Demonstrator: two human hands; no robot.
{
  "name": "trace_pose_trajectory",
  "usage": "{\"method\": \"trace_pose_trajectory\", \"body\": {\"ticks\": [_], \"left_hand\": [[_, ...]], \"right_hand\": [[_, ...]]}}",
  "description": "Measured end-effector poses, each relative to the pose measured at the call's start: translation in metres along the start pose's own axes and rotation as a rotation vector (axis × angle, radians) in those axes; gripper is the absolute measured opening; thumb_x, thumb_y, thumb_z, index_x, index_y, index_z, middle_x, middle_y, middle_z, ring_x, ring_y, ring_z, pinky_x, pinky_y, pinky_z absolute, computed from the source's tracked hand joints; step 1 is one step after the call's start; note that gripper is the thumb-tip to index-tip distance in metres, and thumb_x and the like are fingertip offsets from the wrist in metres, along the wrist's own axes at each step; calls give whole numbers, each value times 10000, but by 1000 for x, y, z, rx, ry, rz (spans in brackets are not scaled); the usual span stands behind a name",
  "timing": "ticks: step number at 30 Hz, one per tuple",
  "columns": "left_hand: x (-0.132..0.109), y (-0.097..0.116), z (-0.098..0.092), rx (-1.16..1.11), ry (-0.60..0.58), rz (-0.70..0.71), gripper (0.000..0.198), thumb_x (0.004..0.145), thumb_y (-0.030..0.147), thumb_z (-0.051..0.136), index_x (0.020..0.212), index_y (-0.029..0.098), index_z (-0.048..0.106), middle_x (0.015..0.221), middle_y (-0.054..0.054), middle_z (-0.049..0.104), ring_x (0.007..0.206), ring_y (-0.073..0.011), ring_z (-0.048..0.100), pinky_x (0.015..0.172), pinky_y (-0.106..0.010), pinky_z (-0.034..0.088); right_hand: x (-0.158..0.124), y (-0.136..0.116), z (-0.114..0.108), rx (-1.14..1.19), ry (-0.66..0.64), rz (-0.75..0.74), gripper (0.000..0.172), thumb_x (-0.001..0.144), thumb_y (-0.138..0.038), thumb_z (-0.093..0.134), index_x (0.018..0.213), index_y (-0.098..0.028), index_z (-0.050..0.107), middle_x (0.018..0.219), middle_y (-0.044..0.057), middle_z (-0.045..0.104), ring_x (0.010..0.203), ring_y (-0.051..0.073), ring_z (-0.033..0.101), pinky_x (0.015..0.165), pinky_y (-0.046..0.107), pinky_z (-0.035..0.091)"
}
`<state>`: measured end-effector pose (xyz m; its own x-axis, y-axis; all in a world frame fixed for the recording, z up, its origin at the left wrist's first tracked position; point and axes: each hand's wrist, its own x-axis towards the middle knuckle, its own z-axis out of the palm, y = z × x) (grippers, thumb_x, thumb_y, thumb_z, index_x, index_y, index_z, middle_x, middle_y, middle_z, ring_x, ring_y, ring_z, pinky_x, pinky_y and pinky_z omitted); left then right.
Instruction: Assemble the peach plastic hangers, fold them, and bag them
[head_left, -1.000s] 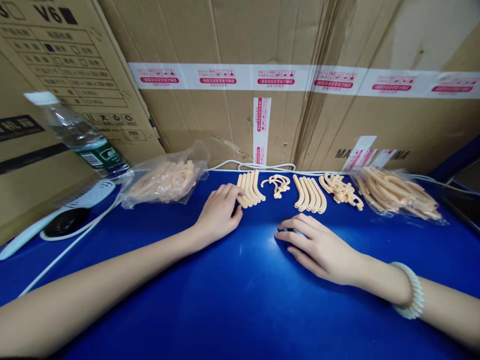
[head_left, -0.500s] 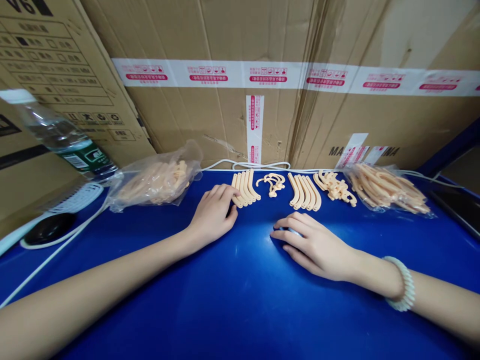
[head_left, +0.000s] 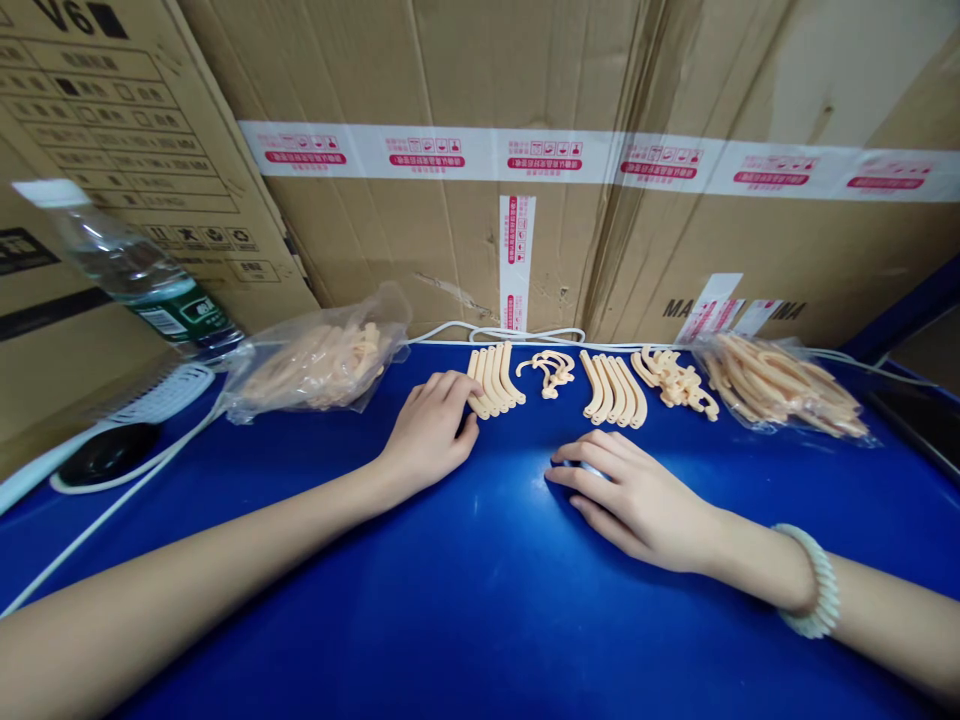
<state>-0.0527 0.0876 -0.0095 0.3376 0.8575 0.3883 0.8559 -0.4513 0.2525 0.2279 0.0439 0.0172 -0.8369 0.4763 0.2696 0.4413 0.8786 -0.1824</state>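
Tall cardboard boxes with white and red tape fill the upper half of the frame. Below them a blue table spreads across the lower half.

Two bare forearms reach in from the lower corners. The left hand, just left of centre, lies palm down and half open with its fingers loosely bent. Its fingertips touch the near end of the left row of peach curved pieces, and it grips nothing. The right hand, just right of centre, lies palm down with its fingers slightly spread over something small and pale. What that thing is, and whether the hand grips it, cannot be told. A pale bracelet circles the right wrist.

A clear bag of peach pieces sits at middle left, and a second bag at middle right. A water bottle leans at the left edge.

Along the table's far edge, right of the left row, lie a few hooks, a second row and a loose heap.
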Motion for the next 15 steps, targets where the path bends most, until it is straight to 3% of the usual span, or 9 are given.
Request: {"method": "trace_pose_trajectory", "body": {"ticks": [15], "left_hand": [[0, 0, 0, 6, 11, -6, 224, 866, 143, 497, 1075, 221, 515, 1155, -87, 649, 1088, -296, 584, 879, -455, 473]], "right_hand": [[-1, 1, 0, 7, -6, 4, 331, 1002, -203, 459, 1293, -164, 612, 1212, 137, 629, 1100, 251, 543, 948, 446, 476]]}}
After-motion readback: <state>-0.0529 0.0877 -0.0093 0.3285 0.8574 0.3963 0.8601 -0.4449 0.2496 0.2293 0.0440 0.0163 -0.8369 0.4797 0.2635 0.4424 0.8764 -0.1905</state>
